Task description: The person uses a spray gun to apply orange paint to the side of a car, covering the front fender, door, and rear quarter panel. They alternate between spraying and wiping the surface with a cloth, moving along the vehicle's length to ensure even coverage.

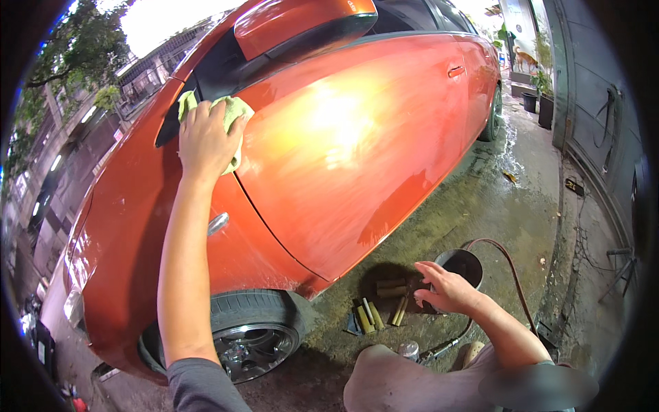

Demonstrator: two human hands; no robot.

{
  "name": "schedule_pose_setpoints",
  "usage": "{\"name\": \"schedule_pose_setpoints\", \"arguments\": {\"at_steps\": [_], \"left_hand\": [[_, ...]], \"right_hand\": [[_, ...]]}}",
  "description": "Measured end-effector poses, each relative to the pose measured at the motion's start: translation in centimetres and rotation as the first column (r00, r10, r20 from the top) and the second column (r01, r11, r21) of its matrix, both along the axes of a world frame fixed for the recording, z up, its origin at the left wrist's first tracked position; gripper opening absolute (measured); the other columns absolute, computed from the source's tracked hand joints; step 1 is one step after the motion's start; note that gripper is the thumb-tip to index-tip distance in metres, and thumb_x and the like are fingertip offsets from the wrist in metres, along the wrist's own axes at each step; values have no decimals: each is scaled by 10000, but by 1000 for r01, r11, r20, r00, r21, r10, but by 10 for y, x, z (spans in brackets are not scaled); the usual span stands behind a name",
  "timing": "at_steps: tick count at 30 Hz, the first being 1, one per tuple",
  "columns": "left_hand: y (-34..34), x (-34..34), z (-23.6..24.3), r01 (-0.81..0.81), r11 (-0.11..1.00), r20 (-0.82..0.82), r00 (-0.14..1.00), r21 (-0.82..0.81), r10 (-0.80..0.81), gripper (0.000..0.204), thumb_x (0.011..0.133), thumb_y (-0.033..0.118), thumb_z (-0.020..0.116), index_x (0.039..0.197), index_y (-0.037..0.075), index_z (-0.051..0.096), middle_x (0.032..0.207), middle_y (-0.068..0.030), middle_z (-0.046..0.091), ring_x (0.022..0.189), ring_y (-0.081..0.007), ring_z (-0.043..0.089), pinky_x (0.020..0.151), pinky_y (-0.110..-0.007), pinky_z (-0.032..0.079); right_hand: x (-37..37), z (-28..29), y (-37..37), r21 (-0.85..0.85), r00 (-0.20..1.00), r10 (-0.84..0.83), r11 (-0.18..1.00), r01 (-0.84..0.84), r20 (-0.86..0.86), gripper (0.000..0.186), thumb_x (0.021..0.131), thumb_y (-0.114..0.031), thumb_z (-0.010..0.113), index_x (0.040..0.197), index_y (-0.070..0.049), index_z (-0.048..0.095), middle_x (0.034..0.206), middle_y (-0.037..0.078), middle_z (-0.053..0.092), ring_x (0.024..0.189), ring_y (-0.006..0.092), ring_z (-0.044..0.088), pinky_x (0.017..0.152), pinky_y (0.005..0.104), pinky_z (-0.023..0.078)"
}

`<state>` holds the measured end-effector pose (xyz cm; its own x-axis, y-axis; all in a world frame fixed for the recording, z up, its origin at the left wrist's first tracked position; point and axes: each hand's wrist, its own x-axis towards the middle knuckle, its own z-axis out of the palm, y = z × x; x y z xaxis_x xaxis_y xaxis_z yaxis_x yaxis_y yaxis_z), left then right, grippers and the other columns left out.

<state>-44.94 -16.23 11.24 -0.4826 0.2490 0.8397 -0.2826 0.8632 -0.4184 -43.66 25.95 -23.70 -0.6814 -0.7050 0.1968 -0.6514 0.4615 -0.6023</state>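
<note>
My left hand (207, 137) grips a pale green cloth (233, 117) against the orange car (377, 151), near the front edge of the door and the base of the side mirror (302, 27). The door carries wet-looking smears and a bright reflection. My right hand (443, 288) is held low beside a dark bucket (463, 264), fingers apart and holding nothing. Several yellowish cylinders and blocks (388, 288) lie on the ground between the front wheel (254, 343) and the bucket.
A reddish hose (516, 281) loops past the bucket, with a metal-ended fitting (436, 350) by my knee. A grey gate or wall (600, 130) runs along the right. Potted plants (546, 103) and what looks like an animal stand beyond the car. Trees (62, 55) show at left.
</note>
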Motion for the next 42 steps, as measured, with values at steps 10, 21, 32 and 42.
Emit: {"name": "schedule_pose_setpoints", "arguments": {"at_steps": [10, 21, 32, 42], "left_hand": [[48, -84, -36, 167, 984, 4, 986, -55, -167, 441, 944, 270, 731, 1339, 89, 658, 1364, -123, 616, 1256, -335, 596, 1043, -462, 510], [135, -221, -49, 51, 995, -83, 995, -91, -59, 425, 964, 352, 699, 1334, 146, 676, 1318, -73, 638, 1232, -298, 617, 1023, -462, 538], [199, -335, -69, 104, 994, -111, 988, -35, -108, 467, 995, 362, 681, 1426, 189, 639, 1430, -108, 612, 1353, -360, 545, 1108, -464, 469], [311, -391, -217, 13, 988, 291, 956, -151, 32, 484, 878, 317, 751, 1319, 131, 683, 1409, -168, 571, 1337, -413, 498, 1103, -616, 378]], "right_hand": [[32, -38, -59, 48, 964, 267, 963, -267, 13, 590, 1041, -380, 600, 1493, -22, 476, 1512, 205, 526, 1084, 426, 709, 935, 505, 594], [-42, -81, 46, 30, 959, 283, 959, -283, -9, 450, 988, -316, 653, 1316, -22, 563, 1275, 214, 630, 987, 392, 736, 827, 497, 616], [-185, -158, 81, -19, 825, 563, 826, -563, 47, 264, 988, -278, 662, 1081, -34, 625, 1034, 158, 653, 977, 365, 725, 811, 493, 598], [-250, -176, 81, -47, 656, 732, 673, -738, 184, 288, 986, -295, 657, 1091, -27, 658, 1089, 196, 684, 1022, 398, 714, 869, 528, 577]]}}
